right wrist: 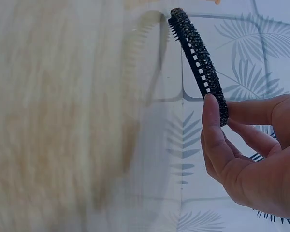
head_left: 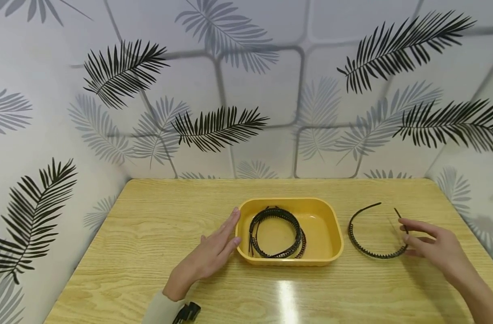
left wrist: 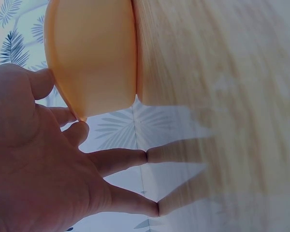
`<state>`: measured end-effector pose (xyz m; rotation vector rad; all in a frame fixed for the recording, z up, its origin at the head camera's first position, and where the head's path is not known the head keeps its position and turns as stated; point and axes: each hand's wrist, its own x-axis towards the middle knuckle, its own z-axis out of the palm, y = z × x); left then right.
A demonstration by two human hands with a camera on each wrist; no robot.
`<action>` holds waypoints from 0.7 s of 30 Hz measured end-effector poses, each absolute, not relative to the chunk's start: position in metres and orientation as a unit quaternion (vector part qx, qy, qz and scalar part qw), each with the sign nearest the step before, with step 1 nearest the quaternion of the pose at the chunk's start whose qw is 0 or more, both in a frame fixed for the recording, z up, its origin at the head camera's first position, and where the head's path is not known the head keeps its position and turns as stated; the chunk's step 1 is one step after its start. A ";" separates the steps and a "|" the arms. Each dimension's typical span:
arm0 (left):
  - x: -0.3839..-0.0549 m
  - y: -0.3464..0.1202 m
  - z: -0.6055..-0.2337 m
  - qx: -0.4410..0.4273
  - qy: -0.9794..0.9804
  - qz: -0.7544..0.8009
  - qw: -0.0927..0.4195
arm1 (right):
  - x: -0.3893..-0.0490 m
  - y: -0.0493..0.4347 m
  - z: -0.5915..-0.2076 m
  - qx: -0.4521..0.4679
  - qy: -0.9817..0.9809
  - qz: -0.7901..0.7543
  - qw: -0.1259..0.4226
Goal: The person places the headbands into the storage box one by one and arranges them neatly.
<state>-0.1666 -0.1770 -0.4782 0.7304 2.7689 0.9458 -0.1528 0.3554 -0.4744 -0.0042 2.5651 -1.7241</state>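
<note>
Against the left side of a yellow plastic tray (head_left: 323, 258) rests my left hand (head_left: 211, 255), its fingers spread and its thumb and a fingertip touching the rim. In the left wrist view, other fingers (left wrist: 130, 200) of that hand reach the tabletop. Several black toothed headbands (head_left: 299, 225) lie nested in the tray's left half. Right of the tray, my right hand (head_left: 430, 243) pinches one black headband (head_left: 369, 253) near one end, thumb against fingers. That headband is raised off the table, and its beaded outer face (right wrist: 198, 46) and comb teeth show in the right wrist view.
The tray and hands are on a light wood-grain table (head_left: 157, 211). A leaf-patterned wall (head_left: 262, 90) stands behind the table and along its sides. A black strap fitting (head_left: 187, 311) shows at the left wrist.
</note>
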 end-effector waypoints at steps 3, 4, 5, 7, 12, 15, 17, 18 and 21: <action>-0.166 -0.177 -0.478 0.244 0.916 0.313 0.060 | -0.154 0.355 -0.473 -0.002 0.822 -0.569 0.001; -0.167 -0.178 -0.479 0.246 0.916 0.312 0.057 | -0.155 0.355 -0.472 0.000 0.819 -0.574 -0.004; -0.167 -0.178 -0.479 0.246 0.916 0.312 0.058 | -0.155 0.355 -0.472 0.002 0.816 -0.578 -0.009; -0.167 -0.177 -0.479 0.247 0.916 0.311 0.055 | -0.155 0.355 -0.471 0.003 0.808 -0.590 -0.015; -0.167 -0.177 -0.478 0.246 0.916 0.311 0.059 | -0.154 0.353 -0.467 -0.003 0.782 -0.622 -0.026; -0.167 -0.177 -0.478 0.245 0.916 0.312 0.063 | -0.154 0.351 -0.465 -0.014 0.768 -0.639 -0.029; -0.167 -0.177 -0.478 0.245 0.916 0.310 0.063 | -0.154 0.348 -0.463 -0.020 0.757 -0.652 -0.031; -0.167 -0.177 -0.478 0.245 0.916 0.310 0.064 | -0.155 0.346 -0.462 -0.023 0.750 -0.660 -0.031; -0.167 -0.177 -0.479 0.245 0.916 0.312 0.063 | -0.156 0.340 -0.458 -0.032 0.726 -0.686 -0.025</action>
